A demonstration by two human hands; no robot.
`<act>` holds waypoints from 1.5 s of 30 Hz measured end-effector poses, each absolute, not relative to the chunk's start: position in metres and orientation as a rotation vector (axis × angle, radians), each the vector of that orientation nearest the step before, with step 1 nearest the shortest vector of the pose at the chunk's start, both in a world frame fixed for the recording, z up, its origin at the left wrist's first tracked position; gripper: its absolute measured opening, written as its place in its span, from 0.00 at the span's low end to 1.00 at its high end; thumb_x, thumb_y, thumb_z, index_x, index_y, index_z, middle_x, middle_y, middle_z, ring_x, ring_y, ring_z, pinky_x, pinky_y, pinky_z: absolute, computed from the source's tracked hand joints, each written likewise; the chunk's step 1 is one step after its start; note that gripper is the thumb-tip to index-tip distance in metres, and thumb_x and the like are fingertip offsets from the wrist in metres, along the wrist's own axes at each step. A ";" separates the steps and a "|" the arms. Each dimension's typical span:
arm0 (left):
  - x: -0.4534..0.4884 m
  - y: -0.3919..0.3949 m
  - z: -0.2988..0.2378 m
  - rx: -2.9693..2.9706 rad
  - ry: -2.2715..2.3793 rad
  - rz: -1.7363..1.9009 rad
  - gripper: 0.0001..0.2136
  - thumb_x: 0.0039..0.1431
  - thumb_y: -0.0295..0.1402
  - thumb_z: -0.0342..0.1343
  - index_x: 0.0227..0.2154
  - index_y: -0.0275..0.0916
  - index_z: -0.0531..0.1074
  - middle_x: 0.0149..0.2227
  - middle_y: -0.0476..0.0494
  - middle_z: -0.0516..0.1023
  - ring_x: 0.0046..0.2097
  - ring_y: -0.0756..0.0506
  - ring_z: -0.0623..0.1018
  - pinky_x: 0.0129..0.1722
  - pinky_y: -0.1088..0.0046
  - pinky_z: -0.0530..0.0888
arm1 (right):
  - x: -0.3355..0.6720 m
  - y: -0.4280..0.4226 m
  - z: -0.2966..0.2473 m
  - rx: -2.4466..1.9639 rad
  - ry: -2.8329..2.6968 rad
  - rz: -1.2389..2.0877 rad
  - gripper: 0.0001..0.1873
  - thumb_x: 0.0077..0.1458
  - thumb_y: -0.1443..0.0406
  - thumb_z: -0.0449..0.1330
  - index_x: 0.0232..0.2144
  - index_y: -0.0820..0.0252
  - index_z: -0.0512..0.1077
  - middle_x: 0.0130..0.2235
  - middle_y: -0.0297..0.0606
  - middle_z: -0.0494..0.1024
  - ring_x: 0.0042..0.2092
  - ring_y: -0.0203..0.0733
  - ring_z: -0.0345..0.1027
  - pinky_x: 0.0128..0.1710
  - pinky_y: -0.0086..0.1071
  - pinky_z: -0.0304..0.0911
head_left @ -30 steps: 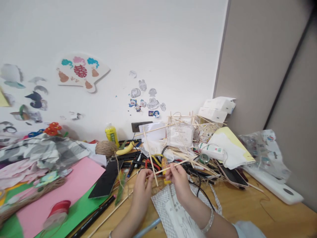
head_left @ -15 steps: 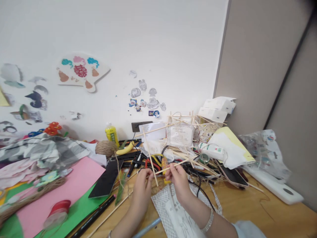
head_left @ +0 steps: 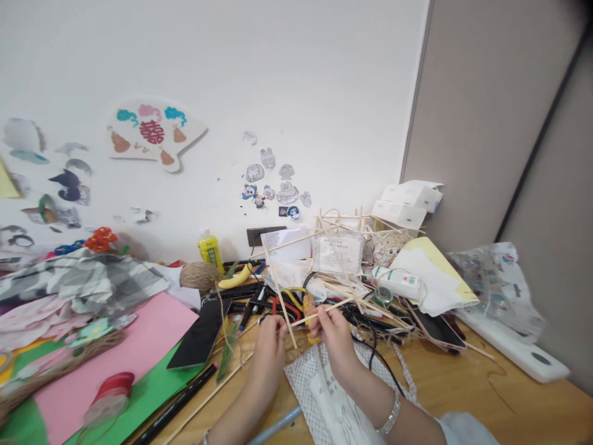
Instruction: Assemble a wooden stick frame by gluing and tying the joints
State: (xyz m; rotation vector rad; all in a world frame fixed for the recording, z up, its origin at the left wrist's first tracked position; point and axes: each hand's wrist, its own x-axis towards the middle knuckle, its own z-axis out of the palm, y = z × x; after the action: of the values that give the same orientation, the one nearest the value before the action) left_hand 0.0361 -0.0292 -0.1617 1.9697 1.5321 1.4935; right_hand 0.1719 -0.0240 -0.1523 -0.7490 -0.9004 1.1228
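A frame of thin wooden sticks (head_left: pixel 278 281), crossing at the corners, is held up above the table. Fingers of my right hand (head_left: pixel 336 340) pinch its lower stick (head_left: pixel 340 305). My left hand (head_left: pixel 269 343) is closed beside the lower left corner, fingertips close to the crossing; what they pinch is hidden. Brown twine (head_left: pixel 227 327) trails down left of that hand, near the twine ball (head_left: pixel 198 276). Below my right hand lies a white netted bag (head_left: pixel 306 377) with a drawing on it.
Behind my hands is a heap of pens, cords and loose sticks (head_left: pixel 345 287). A yellow bottle (head_left: pixel 210 250) stands by the wall. To the left lie pink paper (head_left: pixel 152 327), a black phone-like slab (head_left: pixel 199 334) and a red spool (head_left: pixel 111 395); to the right, a glue bottle (head_left: pixel 398 281).
Very little differs. The view has shifted slightly, while both hands and the stick frame keep nearly the same position.
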 end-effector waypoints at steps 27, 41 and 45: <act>0.036 -0.030 -0.162 1.940 1.512 1.545 0.08 0.59 0.36 0.43 0.27 0.41 0.64 0.27 0.48 0.70 0.31 0.45 0.71 0.31 0.68 0.70 | 0.174 -0.021 -0.149 -0.725 -0.906 1.129 0.22 0.43 0.47 0.62 0.20 0.61 0.68 0.18 0.30 0.71 0.18 0.31 0.61 0.20 0.27 0.60; 0.033 -0.031 -0.159 1.952 1.563 1.615 0.06 0.58 0.35 0.46 0.30 0.40 0.65 0.29 0.47 0.71 0.32 0.45 0.72 0.32 0.69 0.70 | 0.175 -0.021 -0.149 -0.729 -0.916 1.123 0.22 0.44 0.47 0.62 0.21 0.61 0.68 0.18 0.30 0.71 0.19 0.31 0.62 0.21 0.26 0.60; 0.033 -0.030 -0.157 2.051 1.517 1.550 0.07 0.58 0.34 0.46 0.30 0.40 0.67 0.30 0.46 0.72 0.33 0.45 0.73 0.34 0.69 0.70 | 0.175 -0.020 -0.150 -0.729 -0.910 1.121 0.23 0.43 0.47 0.62 0.21 0.61 0.67 0.18 0.30 0.70 0.19 0.31 0.61 0.20 0.26 0.59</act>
State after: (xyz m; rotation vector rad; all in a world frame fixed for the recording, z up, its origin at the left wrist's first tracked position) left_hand 0.0326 -0.0300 -0.1571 2.0512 1.5167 1.5496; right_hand 0.1748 -0.0204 -0.1500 -0.7291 -0.9105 1.1206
